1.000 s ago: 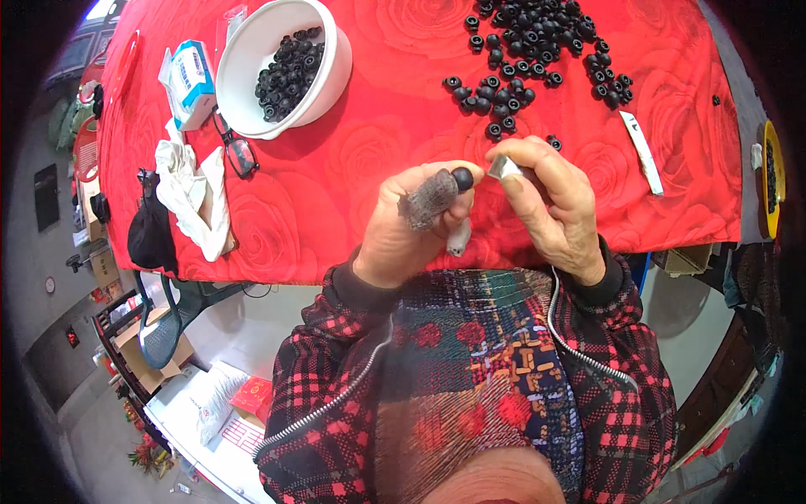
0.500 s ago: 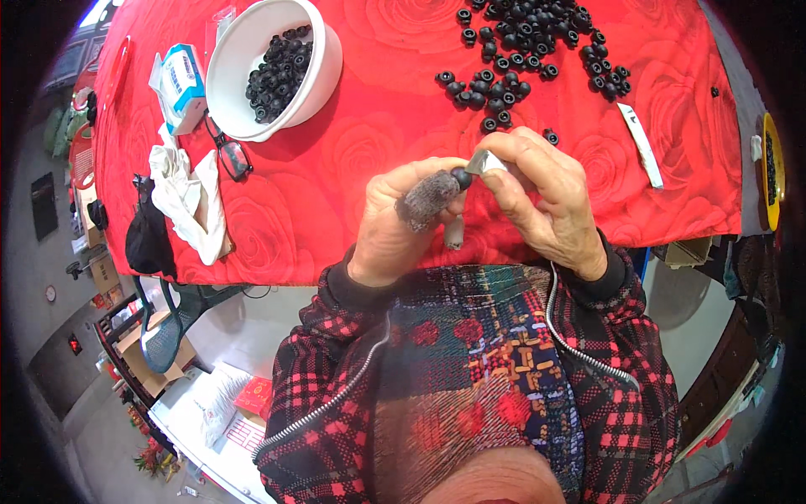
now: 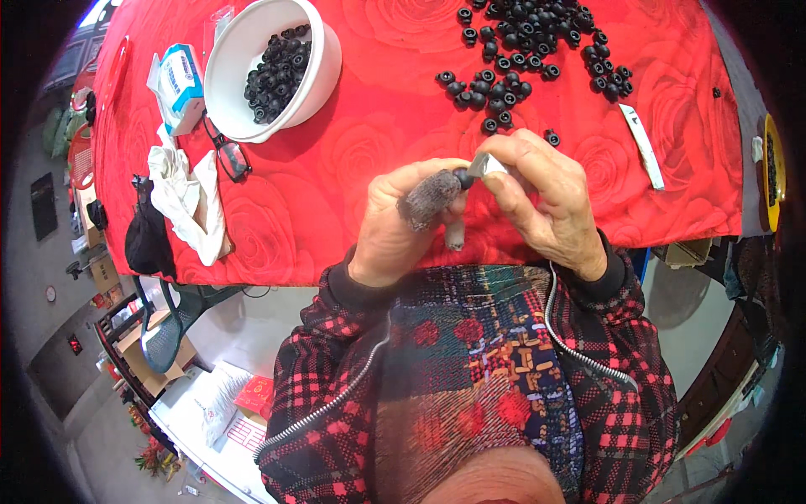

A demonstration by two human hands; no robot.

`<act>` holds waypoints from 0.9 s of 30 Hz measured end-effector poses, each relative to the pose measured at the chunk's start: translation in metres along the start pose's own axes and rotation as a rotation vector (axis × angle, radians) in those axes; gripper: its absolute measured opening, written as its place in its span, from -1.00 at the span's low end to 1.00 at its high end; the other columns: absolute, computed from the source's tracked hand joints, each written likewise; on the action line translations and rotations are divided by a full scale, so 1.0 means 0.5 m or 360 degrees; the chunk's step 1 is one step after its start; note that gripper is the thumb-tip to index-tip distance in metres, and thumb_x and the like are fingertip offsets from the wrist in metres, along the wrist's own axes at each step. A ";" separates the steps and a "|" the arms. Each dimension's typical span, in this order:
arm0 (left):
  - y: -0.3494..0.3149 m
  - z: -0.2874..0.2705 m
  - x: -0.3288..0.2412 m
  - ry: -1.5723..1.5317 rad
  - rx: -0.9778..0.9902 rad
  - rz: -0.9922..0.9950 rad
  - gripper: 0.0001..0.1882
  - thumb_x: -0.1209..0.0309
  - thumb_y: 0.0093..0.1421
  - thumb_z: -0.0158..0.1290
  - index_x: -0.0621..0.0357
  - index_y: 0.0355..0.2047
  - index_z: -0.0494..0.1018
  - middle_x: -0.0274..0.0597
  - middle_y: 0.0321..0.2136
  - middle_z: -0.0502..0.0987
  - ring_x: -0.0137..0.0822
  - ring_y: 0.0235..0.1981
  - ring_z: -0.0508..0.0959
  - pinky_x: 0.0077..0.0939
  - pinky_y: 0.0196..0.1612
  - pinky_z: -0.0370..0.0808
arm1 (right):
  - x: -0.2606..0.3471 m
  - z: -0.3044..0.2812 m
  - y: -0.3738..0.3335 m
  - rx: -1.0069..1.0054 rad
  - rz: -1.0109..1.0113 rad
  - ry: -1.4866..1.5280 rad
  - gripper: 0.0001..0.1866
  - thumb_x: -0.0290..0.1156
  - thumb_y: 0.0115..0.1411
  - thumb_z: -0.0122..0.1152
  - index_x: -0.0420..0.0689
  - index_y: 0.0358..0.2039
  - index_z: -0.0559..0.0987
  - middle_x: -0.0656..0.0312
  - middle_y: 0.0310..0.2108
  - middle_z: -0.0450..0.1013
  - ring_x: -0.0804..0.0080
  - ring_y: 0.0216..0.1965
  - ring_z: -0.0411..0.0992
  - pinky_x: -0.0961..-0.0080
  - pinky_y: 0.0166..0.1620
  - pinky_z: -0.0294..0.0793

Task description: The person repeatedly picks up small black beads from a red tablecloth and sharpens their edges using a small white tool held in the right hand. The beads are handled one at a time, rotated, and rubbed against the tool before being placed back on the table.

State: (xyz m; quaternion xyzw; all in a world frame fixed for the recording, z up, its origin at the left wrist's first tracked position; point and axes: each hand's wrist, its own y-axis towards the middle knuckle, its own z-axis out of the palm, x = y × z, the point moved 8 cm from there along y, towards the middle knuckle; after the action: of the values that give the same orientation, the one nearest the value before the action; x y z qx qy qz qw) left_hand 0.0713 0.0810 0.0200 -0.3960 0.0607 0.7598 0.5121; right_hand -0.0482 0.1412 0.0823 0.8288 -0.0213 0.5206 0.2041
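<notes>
My left hand [image 3: 388, 214] is closed in a pinch around a small black round part [image 3: 463, 178], just above the near edge of the table. Grey fuzzy finger covers [image 3: 430, 200] sit on two of its fingers. My right hand [image 3: 550, 197] grips a short flat metal blade [image 3: 482, 163] with a white wrap between thumb and fingers. The blade's edge rests at the black part, touching it or nearly so. Much of the part is hidden by fingers and blade. Beyond my hands lies a loose heap of similar black parts [image 3: 529, 38].
A white bowl [image 3: 327, 76] holding more black parts stands at left. Near it are a blue-and-white box [image 3: 179, 88], glasses [image 3: 232, 160], white cloth [image 3: 197, 206] and black cloth [image 3: 147, 231]. A white strip [image 3: 642, 149] lies at right, on the red tablecloth [image 3: 378, 92].
The blade and my right fingertips have shifted very slightly over the black part. My left hand has hardly moved, and everything else on the table stays put.
</notes>
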 end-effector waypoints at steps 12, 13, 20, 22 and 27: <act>-0.008 0.010 0.060 -0.0517 0.0222 -0.0420 -0.82 0.33 0.21 0.06 0.14 -0.24 0.45 -0.43 -0.44 0.48 -0.64 -0.52 0.44 -0.66 -0.57 0.39 | 0.052 0.009 -0.006 -0.0179 -0.0452 -0.0380 -0.53 -0.59 -0.26 0.34 -0.25 -0.21 0.54 0.18 -0.54 0.36 0.25 -0.55 0.36 0.41 -0.49 0.33; -0.011 0.017 0.061 -0.0574 0.0252 -0.0418 -0.80 0.28 0.26 0.00 0.16 -0.27 0.46 -0.43 -0.46 0.49 -0.63 -0.52 0.45 -0.66 -0.57 0.40 | 0.048 0.010 -0.004 -0.0160 -0.0392 -0.0315 -0.58 -0.60 -0.23 0.34 -0.25 -0.24 0.54 0.19 -0.56 0.36 0.28 -0.56 0.36 0.42 -0.50 0.32; -0.029 -0.001 0.045 -0.0530 0.0142 -0.0270 -0.77 0.30 0.26 0.02 0.19 -0.18 0.46 -0.34 -0.43 0.52 -0.53 -0.53 0.48 -0.62 -0.55 0.44 | 0.078 0.020 -0.009 -0.0302 -0.0661 -0.0317 -0.66 -0.59 -0.14 0.38 -0.28 -0.28 0.54 0.19 -0.59 0.36 0.33 -0.63 0.33 0.44 -0.57 0.28; -0.025 -0.004 0.026 -0.0337 0.0070 -0.0217 -0.77 0.34 0.25 0.02 0.23 -0.17 0.47 -0.27 -0.42 0.53 -0.48 -0.56 0.49 -0.59 -0.57 0.45 | 0.075 0.018 -0.010 -0.0382 -0.0679 -0.0321 -0.71 -0.60 -0.16 0.39 -0.24 -0.37 0.53 0.21 -0.62 0.32 0.32 -0.66 0.29 0.42 -0.59 0.24; -0.075 -0.026 -0.224 0.1155 -0.0697 0.1029 -0.77 0.53 0.22 -0.08 0.34 -0.20 0.52 -0.09 -0.37 0.57 -0.37 -0.61 0.53 -0.57 -0.54 0.48 | 0.043 0.004 -0.032 -0.0379 -0.0543 -0.0361 -0.79 -0.61 -0.12 0.36 -0.19 -0.46 0.49 0.21 -0.66 0.26 0.31 -0.66 0.25 0.39 -0.60 0.20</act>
State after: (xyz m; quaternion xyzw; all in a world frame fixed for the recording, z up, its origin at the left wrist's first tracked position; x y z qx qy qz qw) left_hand 0.1276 0.0105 0.0973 -0.6921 0.1927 0.6879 0.1033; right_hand -0.0328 0.1587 0.0953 0.8435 0.0350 0.3760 0.3819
